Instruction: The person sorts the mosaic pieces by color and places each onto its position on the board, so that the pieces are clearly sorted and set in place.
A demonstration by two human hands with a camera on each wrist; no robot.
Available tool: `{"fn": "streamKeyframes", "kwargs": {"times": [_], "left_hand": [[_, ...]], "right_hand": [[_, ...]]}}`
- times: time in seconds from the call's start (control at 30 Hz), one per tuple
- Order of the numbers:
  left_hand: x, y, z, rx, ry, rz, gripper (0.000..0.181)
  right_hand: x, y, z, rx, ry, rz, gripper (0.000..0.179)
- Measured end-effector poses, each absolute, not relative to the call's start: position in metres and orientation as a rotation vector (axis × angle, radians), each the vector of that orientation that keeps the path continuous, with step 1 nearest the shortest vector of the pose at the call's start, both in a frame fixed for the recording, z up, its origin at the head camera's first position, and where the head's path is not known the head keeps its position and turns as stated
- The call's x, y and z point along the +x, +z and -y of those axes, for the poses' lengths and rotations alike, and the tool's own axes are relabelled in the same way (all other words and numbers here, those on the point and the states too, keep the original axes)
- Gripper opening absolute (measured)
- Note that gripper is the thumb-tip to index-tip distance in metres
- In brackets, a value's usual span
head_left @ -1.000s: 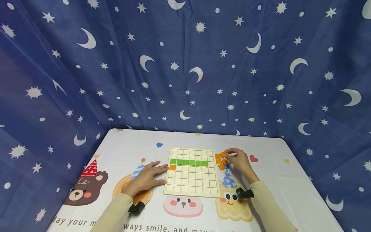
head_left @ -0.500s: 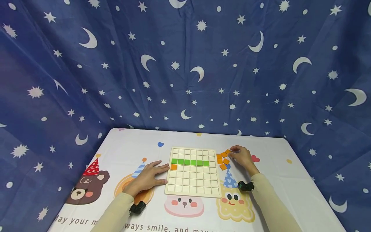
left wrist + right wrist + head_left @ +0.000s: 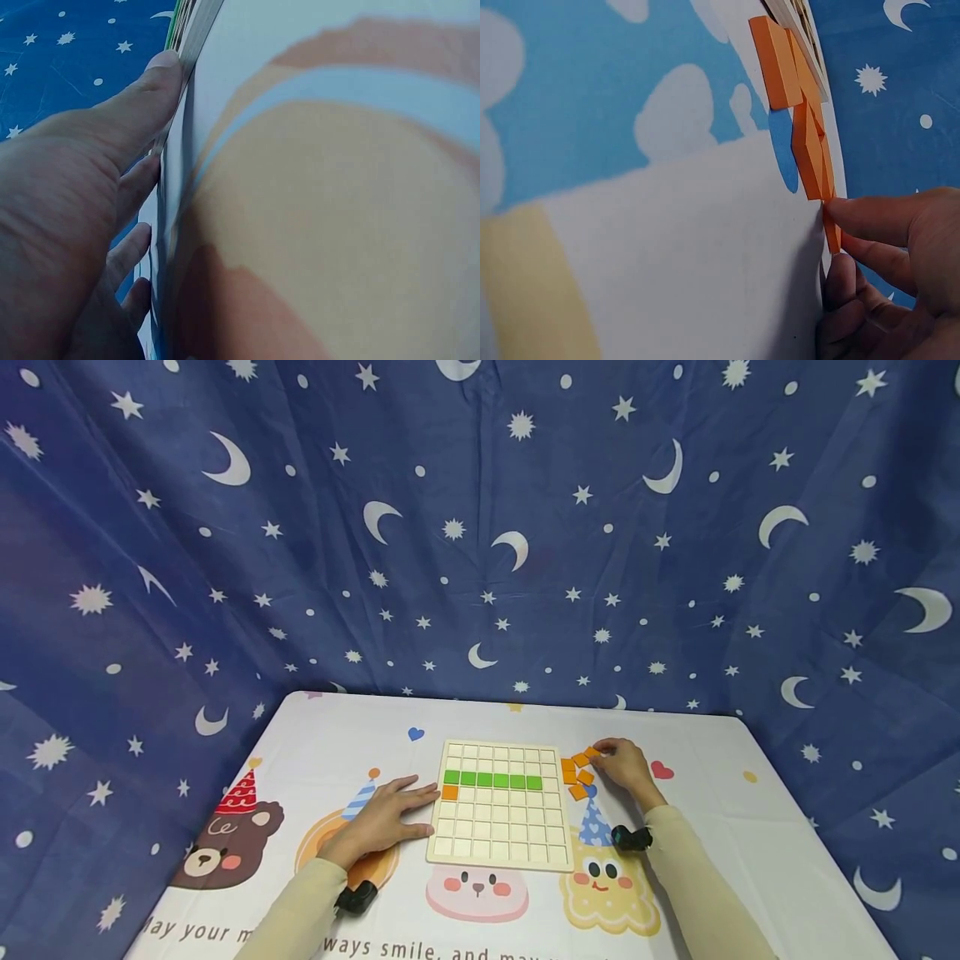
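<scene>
A cream grid board lies flat on the table. Across it runs a row of several green tiles, with one orange tile just below the row's left end. My left hand rests at the board's left edge, fingers spread and fairly straight; in the left wrist view the thumb touches that edge. Beyond the board's right edge lie several loose orange tiles. My right hand pinches the farthest of these, an orange tile, between thumb and fingers, low at the tabletop.
A white tablecloth printed with cartoon figures covers the table. Behind and at both sides hangs a dark blue curtain with moons and stars. Each wrist wears a small black camera, such as the right one.
My right hand has shifted slightly right, and the far orange tile now shows beside its fingertips. The left hand and the board stay in place; the head view has moved a little.
</scene>
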State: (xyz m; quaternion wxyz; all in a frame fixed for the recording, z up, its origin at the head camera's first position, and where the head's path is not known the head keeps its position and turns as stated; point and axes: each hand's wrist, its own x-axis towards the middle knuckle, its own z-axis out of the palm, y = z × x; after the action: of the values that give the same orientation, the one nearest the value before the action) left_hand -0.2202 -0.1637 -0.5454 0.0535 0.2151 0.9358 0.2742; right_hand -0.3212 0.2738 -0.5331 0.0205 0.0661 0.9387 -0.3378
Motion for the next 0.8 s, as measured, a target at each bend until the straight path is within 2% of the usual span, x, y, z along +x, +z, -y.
{"fn": "streamKeyframes", "kwargs": {"times": [0.47, 0.8], "left_hand": [[-0.220, -0.544, 0.162, 0.667, 0.850, -2.841, 0.064], [-0.219, -0.546, 0.163, 0.671, 0.855, -2.844, 0.065]], "right_hand": [[-0.315, -0.539, -0.280, 0.262, -1.248, -2.939, 0.020], [-0.306, -0.529, -0.269, 0.231, -1.346, -2.920, 0.022]]}}
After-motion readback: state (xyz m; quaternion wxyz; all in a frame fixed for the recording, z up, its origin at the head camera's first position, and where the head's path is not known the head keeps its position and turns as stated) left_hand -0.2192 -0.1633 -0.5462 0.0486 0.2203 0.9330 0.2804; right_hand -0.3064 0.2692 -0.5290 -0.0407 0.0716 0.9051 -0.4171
